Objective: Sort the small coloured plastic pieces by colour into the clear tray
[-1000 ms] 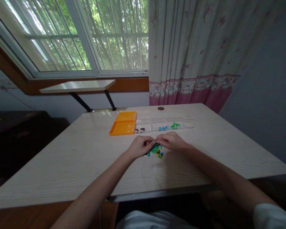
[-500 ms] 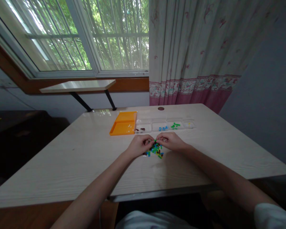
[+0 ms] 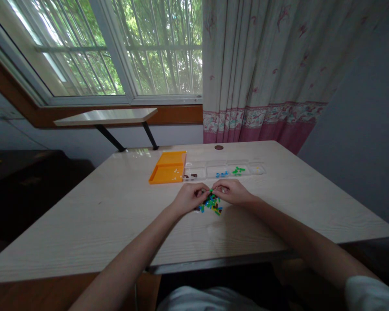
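Pale whitish-grey shirt [image 3: 201,299], soft cloth, rumpled into loose folds, showing below near edge of table [image 3: 181,255]. Right sleeve [image 3: 365,293] same washed-out tone, hem loose around arm, set below table's near right corner. Left forearm [image 3: 142,250] and right forearm [image 3: 294,231] bare, slim, tapering towards wrists. Left hand [image 3: 188,198], right hand [image 3: 235,191] bare too. Lap too dim for me to make out.

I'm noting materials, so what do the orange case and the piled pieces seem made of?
Orange case: probably smooth plastic, judging by its even color and thin rim. Piled pieces: likely plastic, given their bright colors; too small to tell the finish.
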`<state>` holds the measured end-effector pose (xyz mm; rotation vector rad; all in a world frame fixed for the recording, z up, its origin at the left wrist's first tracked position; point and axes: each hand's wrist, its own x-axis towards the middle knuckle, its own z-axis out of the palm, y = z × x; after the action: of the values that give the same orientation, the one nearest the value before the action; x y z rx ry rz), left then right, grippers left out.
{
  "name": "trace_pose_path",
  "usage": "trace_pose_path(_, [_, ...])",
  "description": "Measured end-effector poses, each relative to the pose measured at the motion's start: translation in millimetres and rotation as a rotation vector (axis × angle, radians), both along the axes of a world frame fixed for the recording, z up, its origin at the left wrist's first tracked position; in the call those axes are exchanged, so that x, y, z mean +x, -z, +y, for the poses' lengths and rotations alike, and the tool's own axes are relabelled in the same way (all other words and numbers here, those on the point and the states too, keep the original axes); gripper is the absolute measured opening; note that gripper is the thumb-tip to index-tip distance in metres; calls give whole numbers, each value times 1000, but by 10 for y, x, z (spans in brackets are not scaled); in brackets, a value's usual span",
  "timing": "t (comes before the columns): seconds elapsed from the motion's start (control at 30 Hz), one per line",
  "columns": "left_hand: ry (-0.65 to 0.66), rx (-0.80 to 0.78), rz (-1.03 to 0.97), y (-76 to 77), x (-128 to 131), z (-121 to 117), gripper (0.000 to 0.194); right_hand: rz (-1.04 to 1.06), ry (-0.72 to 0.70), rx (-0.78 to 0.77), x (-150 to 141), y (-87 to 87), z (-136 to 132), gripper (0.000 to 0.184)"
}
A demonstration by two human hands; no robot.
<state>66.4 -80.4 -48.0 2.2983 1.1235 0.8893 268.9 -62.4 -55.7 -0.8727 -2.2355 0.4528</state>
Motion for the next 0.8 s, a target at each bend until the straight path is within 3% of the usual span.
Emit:
trace_pose_path(0.23, [32,71,154,-24,-17,-11,20,33,78,106,62,-104,-6,14])
trace_pose_path(0.37, [233,175,249,-95,25,-104,19,145,231,189,176,-191,40,14])
trace_pose_path(0.5, [389,239,355,-149,112,-208,19,195,298,231,238,-219,81,12])
trace_pose_path(0.8, [335,360,539,-112,144,-190,21,301,314,275,207,-192,75,12])
